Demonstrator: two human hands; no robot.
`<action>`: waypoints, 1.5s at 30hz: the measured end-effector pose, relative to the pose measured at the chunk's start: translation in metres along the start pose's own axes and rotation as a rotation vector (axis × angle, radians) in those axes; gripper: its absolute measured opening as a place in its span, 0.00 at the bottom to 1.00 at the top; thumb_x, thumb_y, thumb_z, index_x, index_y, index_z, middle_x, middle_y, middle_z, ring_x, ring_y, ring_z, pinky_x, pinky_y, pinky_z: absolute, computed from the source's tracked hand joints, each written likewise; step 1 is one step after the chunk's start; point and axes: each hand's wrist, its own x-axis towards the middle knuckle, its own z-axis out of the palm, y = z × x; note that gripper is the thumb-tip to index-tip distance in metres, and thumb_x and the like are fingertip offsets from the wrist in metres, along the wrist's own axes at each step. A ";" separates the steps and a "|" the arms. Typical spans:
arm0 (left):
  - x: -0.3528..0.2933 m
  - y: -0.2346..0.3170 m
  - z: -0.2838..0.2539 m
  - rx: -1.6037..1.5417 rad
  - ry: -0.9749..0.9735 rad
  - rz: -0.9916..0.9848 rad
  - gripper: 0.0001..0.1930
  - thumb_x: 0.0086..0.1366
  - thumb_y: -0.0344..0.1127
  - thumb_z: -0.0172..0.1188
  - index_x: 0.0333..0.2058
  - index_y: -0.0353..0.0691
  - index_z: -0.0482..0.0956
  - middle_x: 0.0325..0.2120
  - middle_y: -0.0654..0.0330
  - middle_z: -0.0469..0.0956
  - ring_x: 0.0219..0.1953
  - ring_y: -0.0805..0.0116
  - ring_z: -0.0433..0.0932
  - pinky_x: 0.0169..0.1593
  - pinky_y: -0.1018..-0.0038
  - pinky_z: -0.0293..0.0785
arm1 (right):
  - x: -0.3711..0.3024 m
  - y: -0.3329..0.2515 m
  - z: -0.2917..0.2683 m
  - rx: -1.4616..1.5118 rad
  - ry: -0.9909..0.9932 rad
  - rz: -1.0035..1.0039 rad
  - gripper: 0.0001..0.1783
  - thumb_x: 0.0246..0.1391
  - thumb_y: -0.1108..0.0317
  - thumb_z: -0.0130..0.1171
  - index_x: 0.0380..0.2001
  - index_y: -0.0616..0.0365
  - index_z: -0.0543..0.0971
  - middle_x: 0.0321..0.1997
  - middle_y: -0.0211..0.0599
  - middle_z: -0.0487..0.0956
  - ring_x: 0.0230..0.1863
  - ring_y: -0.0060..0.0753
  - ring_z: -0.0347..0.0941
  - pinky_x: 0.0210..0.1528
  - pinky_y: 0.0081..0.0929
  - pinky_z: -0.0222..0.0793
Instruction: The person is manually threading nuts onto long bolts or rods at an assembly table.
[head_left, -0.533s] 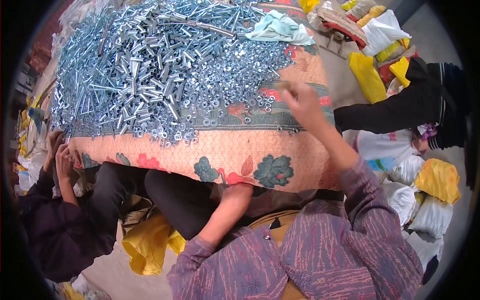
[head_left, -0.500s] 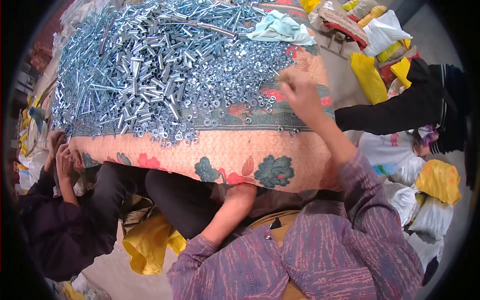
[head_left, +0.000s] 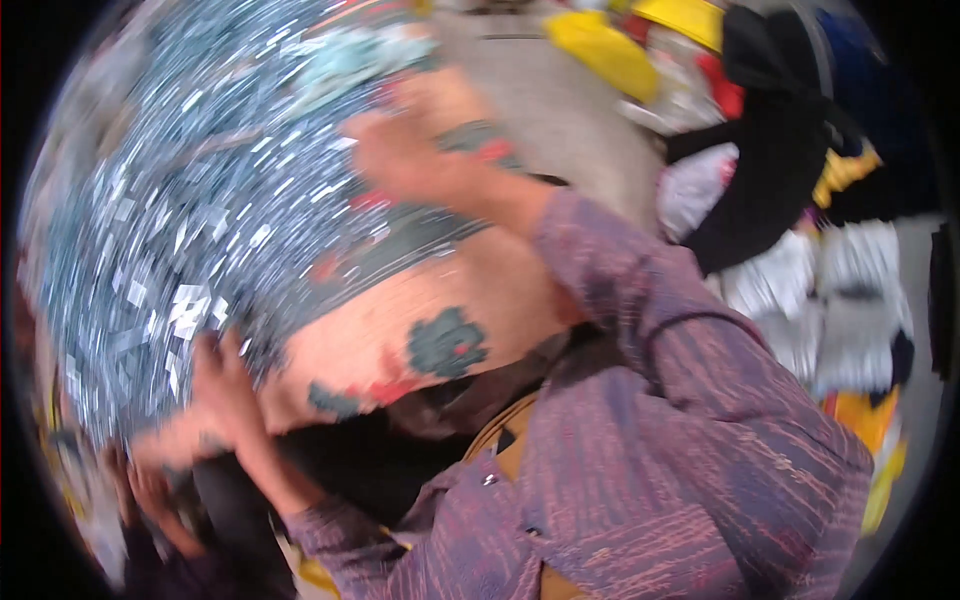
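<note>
Motion smears much of the picture. My left hand [head_left: 226, 392] reaches over the near edge of the peach flowered cloth [head_left: 330, 345], its fingers apart at the border of a pile of shiny metal tubes [head_left: 187, 308]. Farther right, my right hand [head_left: 405, 158] is over the cloth beside many small washers and nuts [head_left: 300, 180]. Its fingers are too blurred to show whether they hold anything. Long thin bolts [head_left: 95, 260] heap up on the left. A pale blue rag [head_left: 355, 62] lies on the pile at the far side.
Another person's hands [head_left: 145, 485] are at the cloth's near left corner. At the right, a person in dark clothes [head_left: 745, 190] is beside white sacks [head_left: 780, 280]. Yellow sacks [head_left: 605, 50] lie on the grey floor [head_left: 520, 80] beyond the cloth.
The view has swung to the right, shifting the table leftward. My left hand has come up from below the cloth's edge to the metal pile. My right hand remains near the washers.
</note>
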 end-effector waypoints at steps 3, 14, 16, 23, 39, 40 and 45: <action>0.014 -0.014 0.022 0.056 -0.064 0.001 0.12 0.59 0.34 0.60 0.29 0.30 0.70 0.22 0.48 0.74 0.24 0.55 0.70 0.32 0.62 0.67 | 0.006 -0.018 0.000 0.080 0.229 -0.027 0.09 0.44 0.73 0.54 0.32 0.61 0.75 0.33 0.49 0.75 0.37 0.51 0.74 0.42 0.44 0.71; 0.011 0.002 0.017 -0.267 -0.127 -0.206 0.07 0.62 0.29 0.53 0.36 0.31 0.70 0.23 0.57 0.72 0.20 0.68 0.68 0.25 0.72 0.64 | 0.037 0.006 0.048 0.146 0.374 -0.201 0.06 0.45 0.69 0.60 0.28 0.57 0.78 0.31 0.45 0.74 0.34 0.47 0.75 0.39 0.41 0.73; -0.003 0.014 0.011 -0.645 -0.133 -0.325 0.12 0.65 0.28 0.54 0.46 0.33 0.70 0.24 0.62 0.72 0.17 0.83 0.63 0.18 0.85 0.57 | 0.042 -0.008 0.035 0.006 0.409 -0.335 0.06 0.45 0.67 0.60 0.27 0.57 0.78 0.31 0.44 0.74 0.33 0.46 0.75 0.38 0.40 0.73; -0.036 0.081 0.019 -1.265 -0.205 -0.393 0.17 0.63 0.27 0.58 0.51 0.35 0.70 0.34 0.60 0.77 0.25 0.77 0.72 0.28 0.83 0.69 | -0.014 -0.043 -0.030 0.244 0.287 -0.114 0.14 0.49 0.61 0.59 0.37 0.56 0.78 0.31 0.40 0.76 0.29 0.41 0.76 0.29 0.39 0.73; -0.055 0.088 0.026 -1.493 -0.270 -0.510 0.10 0.67 0.29 0.55 0.45 0.34 0.72 0.32 0.57 0.78 0.31 0.71 0.77 0.34 0.80 0.77 | -0.105 -0.086 -0.070 0.542 -0.351 -0.168 0.13 0.50 0.64 0.55 0.39 0.55 0.79 0.28 0.50 0.78 0.35 0.52 0.77 0.38 0.46 0.72; -0.059 0.089 0.029 -1.439 -0.254 -0.502 0.09 0.66 0.29 0.56 0.44 0.34 0.72 0.32 0.57 0.78 0.30 0.72 0.77 0.34 0.81 0.77 | -0.104 -0.089 -0.070 0.553 -0.411 -0.155 0.12 0.49 0.64 0.56 0.37 0.54 0.79 0.28 0.49 0.78 0.34 0.52 0.77 0.37 0.46 0.72; -0.070 0.102 0.012 -1.384 -0.331 -0.486 0.08 0.66 0.29 0.55 0.43 0.34 0.72 0.31 0.58 0.76 0.29 0.73 0.76 0.33 0.81 0.77 | -0.102 -0.099 -0.062 0.532 -0.431 -0.196 0.09 0.51 0.65 0.56 0.33 0.59 0.77 0.23 0.49 0.78 0.29 0.51 0.77 0.33 0.43 0.72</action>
